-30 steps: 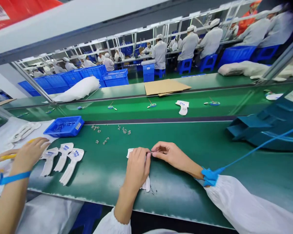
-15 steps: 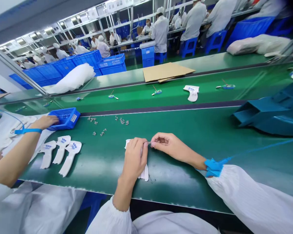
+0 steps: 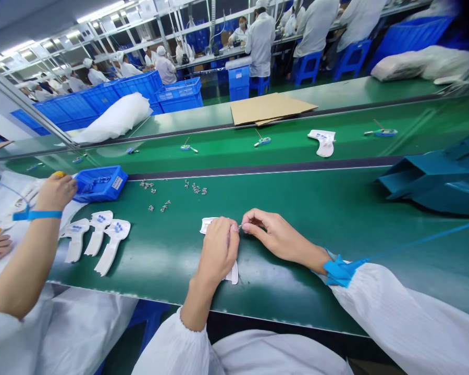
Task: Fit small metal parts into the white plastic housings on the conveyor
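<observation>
Just in front of me, my left hand (image 3: 219,245) lies closed over a white plastic handle shell (image 3: 206,224), hiding most of it. My right hand (image 3: 269,233) is closed in a pinch, its fingertips close to those of the left. Between the two sets of fingertips shows a small silvery metal part (image 3: 239,227), too small to make out exactly; both hands seem to grip it. Little clusters of similar metal parts (image 3: 197,188) are scattered farther back on the green table. To the left rest three white handle shells (image 3: 115,242) with blue pieces on their heads.
A co-worker's hand (image 3: 57,195) is beside a blue bin (image 3: 101,185) at left. Behind the table runs a green conveyor (image 3: 219,153) carrying small parts and a white shell (image 3: 323,141). A dark teal folded container (image 3: 433,179) stands at right. A blue wrist cord (image 3: 426,239) trails rightward.
The co-worker's hand has come out of the blue bin, with something yellow at its fingers. Items on the conveyor have shifted right. My hands stay almost in place.
</observation>
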The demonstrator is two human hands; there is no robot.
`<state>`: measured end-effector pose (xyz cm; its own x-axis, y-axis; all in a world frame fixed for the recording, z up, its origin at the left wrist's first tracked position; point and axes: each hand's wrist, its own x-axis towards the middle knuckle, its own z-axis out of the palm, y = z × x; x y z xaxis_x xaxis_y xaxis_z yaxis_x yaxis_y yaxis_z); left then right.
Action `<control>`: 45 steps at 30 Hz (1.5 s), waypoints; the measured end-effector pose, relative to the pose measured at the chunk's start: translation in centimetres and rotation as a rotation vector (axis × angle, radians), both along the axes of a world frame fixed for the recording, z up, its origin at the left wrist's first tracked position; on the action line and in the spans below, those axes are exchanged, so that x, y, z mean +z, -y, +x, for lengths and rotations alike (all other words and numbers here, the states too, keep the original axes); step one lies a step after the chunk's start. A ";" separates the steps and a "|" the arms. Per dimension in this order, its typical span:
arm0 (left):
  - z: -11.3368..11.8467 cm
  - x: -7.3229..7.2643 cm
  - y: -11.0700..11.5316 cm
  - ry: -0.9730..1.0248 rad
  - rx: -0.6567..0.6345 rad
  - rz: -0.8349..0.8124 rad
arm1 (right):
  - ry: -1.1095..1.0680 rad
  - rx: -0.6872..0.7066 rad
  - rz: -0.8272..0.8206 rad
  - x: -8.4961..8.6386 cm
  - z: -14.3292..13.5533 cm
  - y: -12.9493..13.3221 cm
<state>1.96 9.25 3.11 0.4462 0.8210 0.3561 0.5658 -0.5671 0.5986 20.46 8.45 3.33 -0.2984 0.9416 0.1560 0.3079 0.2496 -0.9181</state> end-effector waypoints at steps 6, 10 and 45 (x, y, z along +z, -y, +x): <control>0.2 0.3 0.1 0.087 -0.017 -0.074 | 0.091 0.015 0.194 0.2 0.1 0.2; 0.1 0.5 0.1 0.139 -0.022 -0.112 | 0.078 -0.034 0.226 0.1 0.0 0.2; -0.2 1.5 -0.5 0.212 -0.045 -0.122 | -0.051 -0.081 0.069 -0.1 -0.1 0.4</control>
